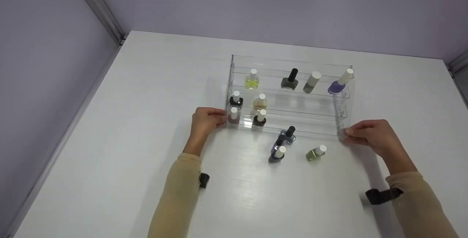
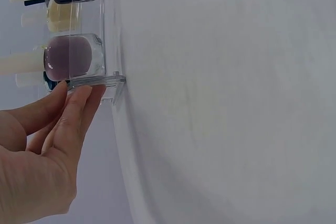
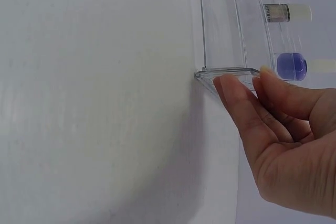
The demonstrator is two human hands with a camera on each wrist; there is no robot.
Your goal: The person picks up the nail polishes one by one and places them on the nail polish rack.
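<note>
**Two hands holding the ends of a clear rack**

Sleeved forearms are reaching in from 6 o'clock across a white table (image 1: 146, 84). Both hands are resting at the front corners of a clear stepped rack (image 1: 292, 99), which is sitting at the table's centre, straight ahead at 12 o'clock from the person. Its long axis is running from 9 o'clock to 3 o'clock, so each hand is meeting one end and neither is nearer than the other.

Left hand (image 1: 205, 120) is touching the rack's 9 o'clock end with nearly straight fingers (image 2: 79, 106) laid against the bottom edge. Right hand (image 1: 369, 133) is doing the same at the 3 o'clock end, its fingertips (image 3: 231, 85) pressing the corner. Neither hand is curling round anything.

Nail polish bottles are standing on the rack's tiers, among them a purple bottle (image 1: 338, 84) at the back right and a mauve bottle (image 1: 234, 115) beside the left hand. Three loose bottles (image 1: 289, 144) are lying on the table just in front of the rack, between the hands.
</note>
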